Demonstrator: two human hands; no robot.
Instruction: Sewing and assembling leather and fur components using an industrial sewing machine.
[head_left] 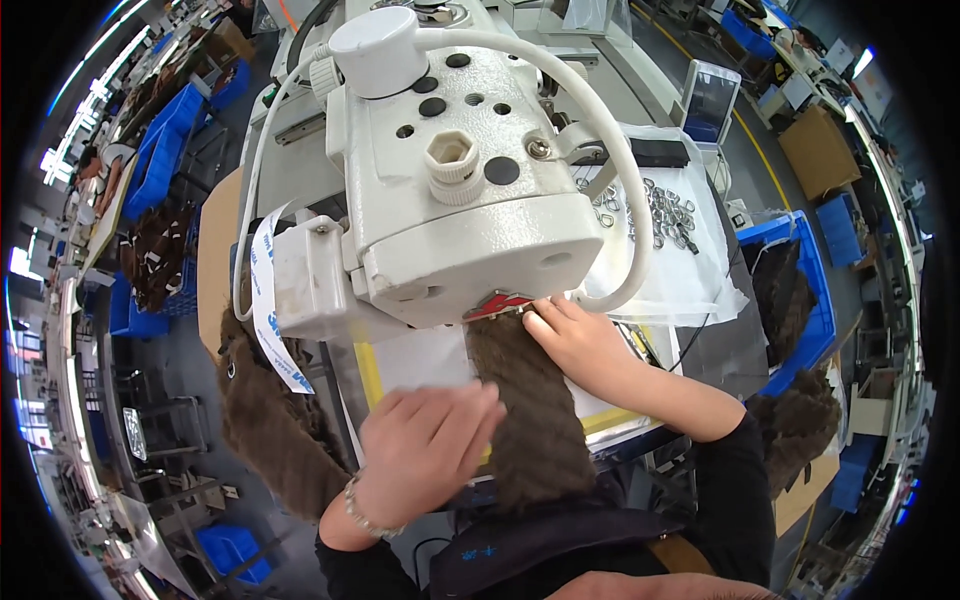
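A strip of brown fur runs from under the white sewing machine head toward my lap. My right hand is at the strip's far end, thumb and fingers closed on its right edge just below the machine head. Some of those fingertips are hidden by the machine. Left of the strip, my left hand is raised with the back of the hand showing, smeared by motion. Its fingers reach the strip's left edge in the picture; whether they touch it I cannot tell. A bead bracelet circles that wrist.
Many small metal buckles lie on a white sheet right of the machine. Further right stands a blue bin with brown fur. More fur hangs at the left edge of the table. A white screen device stands at back right.
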